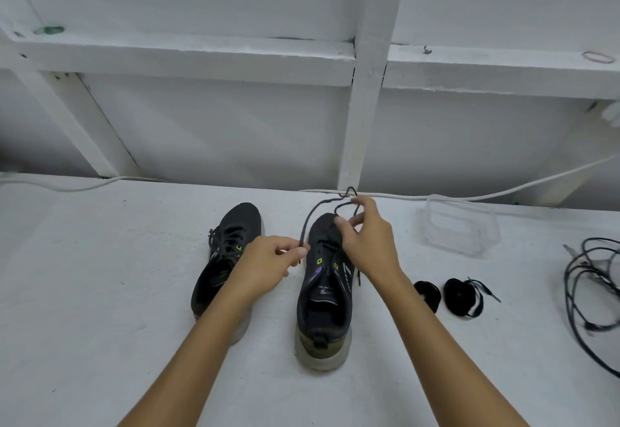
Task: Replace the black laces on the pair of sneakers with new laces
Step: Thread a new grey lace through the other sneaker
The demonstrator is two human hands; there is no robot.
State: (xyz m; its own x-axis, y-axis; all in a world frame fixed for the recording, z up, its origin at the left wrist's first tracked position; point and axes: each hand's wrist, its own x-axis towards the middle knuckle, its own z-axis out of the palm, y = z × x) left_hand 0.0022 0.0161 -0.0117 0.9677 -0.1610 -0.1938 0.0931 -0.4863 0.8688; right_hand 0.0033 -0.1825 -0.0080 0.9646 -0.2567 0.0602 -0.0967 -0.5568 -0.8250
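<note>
Both arms reach forward over the white table (100, 292). Left hand (268, 264) pinches one end of the black lace (307, 222) beside the right sneaker (323, 299); right hand (367, 242), raised over its toe, grips the lace's loop, apparently between thumb and forefinger. The left forearm hides part of the left sneaker (228, 248). Two coiled laces (463, 297) lie right.

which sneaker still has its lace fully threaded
The left sneaker: its lace still crisscrosses the eyelets. On the right sneaker the lace is pulled out in a loose loop, pinched by the left hand and right hand.
</note>
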